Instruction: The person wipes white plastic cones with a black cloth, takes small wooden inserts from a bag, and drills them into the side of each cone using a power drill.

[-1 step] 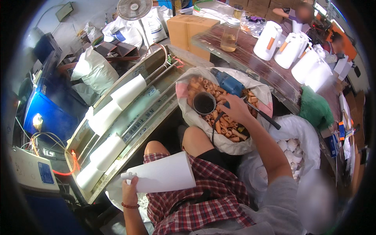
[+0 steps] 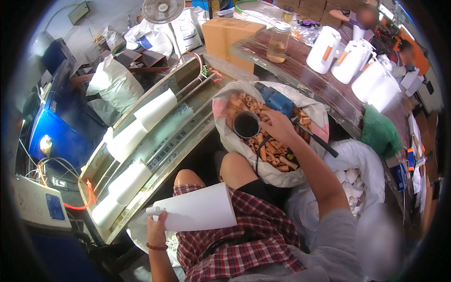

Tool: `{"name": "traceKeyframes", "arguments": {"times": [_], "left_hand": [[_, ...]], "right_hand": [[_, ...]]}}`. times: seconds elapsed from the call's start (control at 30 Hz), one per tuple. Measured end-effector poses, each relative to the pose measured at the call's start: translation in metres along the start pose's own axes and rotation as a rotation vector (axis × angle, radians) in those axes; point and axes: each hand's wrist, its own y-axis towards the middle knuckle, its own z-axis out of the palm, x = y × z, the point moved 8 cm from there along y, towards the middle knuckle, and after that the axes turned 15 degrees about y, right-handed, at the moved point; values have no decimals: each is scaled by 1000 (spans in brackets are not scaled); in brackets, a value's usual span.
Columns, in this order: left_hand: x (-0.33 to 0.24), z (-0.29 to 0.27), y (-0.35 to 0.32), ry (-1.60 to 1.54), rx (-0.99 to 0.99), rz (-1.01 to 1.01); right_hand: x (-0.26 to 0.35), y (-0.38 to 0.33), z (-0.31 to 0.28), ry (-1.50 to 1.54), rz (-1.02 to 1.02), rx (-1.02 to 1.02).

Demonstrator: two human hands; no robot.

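Head view, looking down over my lap: my left hand [image 2: 157,229] grips the narrow end of a white paper cone [image 2: 199,208], fingers wrapped around its tip, the wide end lying across my red checked shorts [image 2: 235,244]. My right hand [image 2: 278,126] is stretched out into an open white sack of short tan cardboard tubes [image 2: 272,155] that sits just past my knees; the fingers are curled down among the tubes, but I cannot tell whether they are pinching one. Just beside that hand, to its left, a round dark cup [image 2: 246,125] rests in the sack, and a blue power drill [image 2: 275,100] lies on the tubes at the far edge. To my left runs a long metal trough-like machine [image 2: 164,141] carrying several more white cones laid in a row. Left of it stands a blue cabinet [image 2: 63,136] and a white control box with orange wires [image 2: 37,202]. To my right a second white sack of pale round pieces [image 2: 350,181] stands against the first. Beyond is a dark wooden table [image 2: 310,75] holding white plastic jugs [image 2: 354,58] and a glass jar of yellowish liquid [image 2: 278,42], with a brown cardboard box [image 2: 230,33] and a fan [image 2: 163,9] behind; another person sits at the far end.
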Motion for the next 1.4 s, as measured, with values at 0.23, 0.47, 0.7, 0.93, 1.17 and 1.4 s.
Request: {"name": "traceKeyframes", "arguments": {"times": [0.23, 0.47, 0.7, 0.93, 1.17, 1.4], "left_hand": [[-21, -12, 1, 295, -271, 330], [-40, 3, 11, 292, -174, 416], [-39, -1, 13, 304, -183, 429], [-57, 1, -11, 468, -219, 519], [-53, -1, -17, 512, -231, 555], [-55, 2, -20, 528, -237, 629]], "right_hand": [[-34, 130, 98, -302, 103, 133], [-20, 148, 101, -294, 52, 83], [71, 84, 63, 775, -3, 231], [238, -59, 126, 208, -422, 666], [288, -110, 159, -21, -518, 834], [285, -121, 177, -108, -859, 638]]}}
